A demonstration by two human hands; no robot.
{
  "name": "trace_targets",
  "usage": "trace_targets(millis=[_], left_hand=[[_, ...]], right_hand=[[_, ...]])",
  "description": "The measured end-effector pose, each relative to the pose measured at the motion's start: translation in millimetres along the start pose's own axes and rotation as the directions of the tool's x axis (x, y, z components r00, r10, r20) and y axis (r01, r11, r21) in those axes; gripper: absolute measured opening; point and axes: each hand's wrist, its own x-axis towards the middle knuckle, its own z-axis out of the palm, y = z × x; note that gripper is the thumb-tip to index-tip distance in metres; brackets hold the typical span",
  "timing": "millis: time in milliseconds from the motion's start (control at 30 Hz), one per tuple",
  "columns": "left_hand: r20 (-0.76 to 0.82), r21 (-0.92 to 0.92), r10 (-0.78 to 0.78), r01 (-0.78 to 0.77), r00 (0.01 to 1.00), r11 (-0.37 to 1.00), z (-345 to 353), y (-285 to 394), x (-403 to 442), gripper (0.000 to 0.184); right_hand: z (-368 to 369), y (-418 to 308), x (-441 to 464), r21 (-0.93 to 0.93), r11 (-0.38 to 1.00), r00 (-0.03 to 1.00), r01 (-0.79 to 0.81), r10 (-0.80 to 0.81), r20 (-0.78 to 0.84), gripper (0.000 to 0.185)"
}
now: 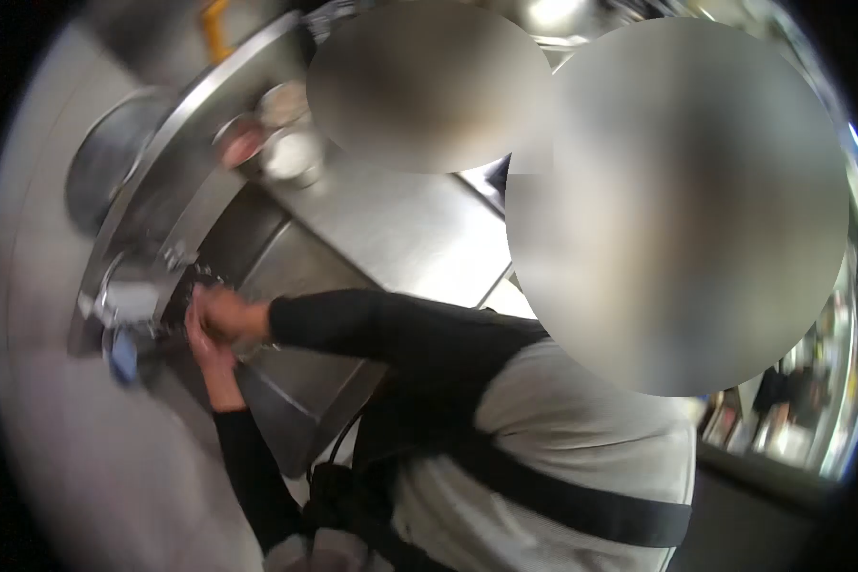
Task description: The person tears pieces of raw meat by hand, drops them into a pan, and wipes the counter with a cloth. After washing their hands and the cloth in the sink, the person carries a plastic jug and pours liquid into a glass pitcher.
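Note:
My left hand point(216, 360) and my right hand point(231, 315) touch over the sink basin point(300, 276). The left one comes from below, with its fingers stretched upward. Lying against it is the right one, bent and smeared by motion, so its fingers do not show clearly. Between the palms I make out no object. Bright specks and a shiny metal fitting point(176, 255) show just above the hands. A whitish item point(132, 302) sits near the sink's left edge, with a bluish thing point(122, 356) below it.
A white container point(292, 157), one with reddish contents point(241, 143) and a beige one point(284, 103) stand beyond the basin. A steel counter point(400, 214) adjoins the sink. A round grey bin point(114, 153) stands at the left. Two large blurred patches hide the upper right.

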Motion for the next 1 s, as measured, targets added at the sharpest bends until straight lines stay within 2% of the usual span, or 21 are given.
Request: trace_targets(millis=[33, 67, 133, 167, 200, 267, 333, 433, 500, 533, 600, 667, 700, 733, 800, 833, 867, 900, 933, 967, 1000], left_hand=[[-0.027, -0.146, -0.128, 0.123, 0.991, 0.982, 16.1, -17.9, -5.3, 0.052], [-0.06, -0.285, -0.259, 0.232, 0.964, 0.93, 20.0, -29.9, -11.0, 0.053], [0.065, -0.325, -0.244, 0.252, 0.968, 0.912, 18.5, -58.1, -9.8, 0.053], [0.402, -0.365, -0.163, 0.321, 0.901, 0.874, -21.6, -101.5, 21.7, 0.051], [0.689, -0.347, -0.061, 0.403, 0.722, 0.847, -59.5, -143.3, 51.8, 0.049], [0.713, -0.316, -0.078, 0.418, 0.697, 0.852, -38.3, -170.2, 55.4, 0.047], [0.717, -0.272, -0.103, 0.412, 0.69, 0.869, 7.2, -170.9, 65.9, 0.047], [0.309, -0.125, -0.303, 0.355, 0.901, 0.927, 88.8, -156.9, 34.9, 0.044], [-0.033, -0.01, -0.313, 0.313, 0.949, 0.95, 138.9, -142.4, 7.7, 0.043], [-0.005, 0.005, -0.314, 0.314, 0.95, 0.949, 152.8, -142.6, 3.4, 0.043], [0.061, 0.335, -0.044, 0.021, 0.997, 0.942, 173.9, -145.9, -7.0, 0.038], [0.181, 0.549, -0.026, -0.079, 0.983, 0.832, 187.5, -144.7, 10.8, 0.029], [0.205, 0.744, 0.031, -0.176, 0.978, 0.645, 199.7, -140.4, 13.0, 0.024], [0.279, 0.76, 0.131, -0.302, 0.951, 0.575, 210.0, -146.1, 14.0, 0.027], [0.358, 0.88, 0.146, -0.386, 0.922, 0.278, 252.2, -134.0, -14.7, 0.037], [0.367, 0.878, 0.132, -0.389, 0.921, 0.279, 262.9, -150.2, -22.2, 0.037], [0.6, 0.777, 0.285, -0.63, 0.747, 0.016, 271.9, -173.2, -28.4, 0.041], [0.794, 0.592, 0.359, -0.758, 0.491, -0.273, 278.5, -198.9, -34.8, 0.044], [0.776, 0.618, 0.141, -0.696, 0.615, -0.366, 263.0, -233.5, -31.2, 0.052], [0.777, 0.614, 0.164, -0.674, 0.608, -0.411, 258.3, -237.5, -19.7, 0.054], [0.773, 0.618, 0.195, -0.649, 0.603, -0.443, 265.7, -246.3, -16.1, 0.056]], right_hand=[[-3.2, -25.9, 3.7, -0.06, 0.883, 0.885, -0.465, 0.465, -0.015, 0.054], [-6.4, -34.6, -2.1, -0.13, 0.745, 0.756, -0.655, 0.65, -0.081, 0.05], [-14.7, -38.7, -17.6, -0.221, 0.666, 0.693, -0.713, 0.717, -0.072, 0.046], [-38.4, -12.4, -31.5, -0.144, 0.82, 0.774, -0.554, 0.571, 0.273, 0.051], [-58.5, -11.0, -40.1, -0.181, 0.806, 0.776, -0.563, 0.591, 0.217, 0.051], [-92.9, -26.7, -50.9, -0.136, 0.782, 0.778, -0.608, 0.621, 0.096, 0.054], [-125.5, -27.2, -51.5, -0.133, 0.725, 0.726, -0.676, 0.686, 0.052, 0.054], [-159.3, -19.7, -57.0, -0.092, 0.665, 0.668, -0.741, 0.745, 0.001, 0.055], [-180.5, -15.0, -62.5, -0.072, 0.671, 0.674, -0.738, 0.738, -0.039, 0.055], [-188.5, -11.8, -66.5, -0.037, 0.657, 0.658, -0.753, 0.752, -0.051, 0.054], [-190.4, 14.5, -82.3, 0.008, 0.633, 0.629, -0.774, 0.771, -0.1, 0.052], [-183.8, 72.1, -102.9, 0.12, 0.728, 0.726, -0.675, 0.684, -0.075, 0.049], [-211.3, 69.9, -110.7, 0.271, 0.703, 0.734, -0.658, 0.679, 0.021, 0.036], [-242.6, 53.9, -117.9, 0.271, 0.698, 0.723, -0.663, 0.69, -0.01, 0.036], [-315.7, 17.1, -149.9, 0.353, 0.541, 0.598, -0.763, 0.798, 0.069, 0.032], [-353.7, 0.1, -170.4, 0.378, 0.481, 0.55, -0.791, 0.829, 0.096, 0.034], [-392.6, -10.6, -193.4, 0.393, 0.543, 0.614, -0.742, 0.786, 0.074, 0.031], [-430.0, -23.2, -216.3, 0.401, 0.605, 0.677, -0.688, 0.734, 0.055, 0.03], [-465.3, -38.0, -246.5, 0.538, 0.529, 0.651, -0.656, 0.758, 0.048, 0.026], [-498.2, -47.0, -281.4, 0.661, 0.448, 0.622, -0.602, 0.783, 0.035, 0.022], [-524.4, -40.5, -325.8, 0.686, 0.501, 0.649, -0.527, 0.759, -0.055, 0.019]])
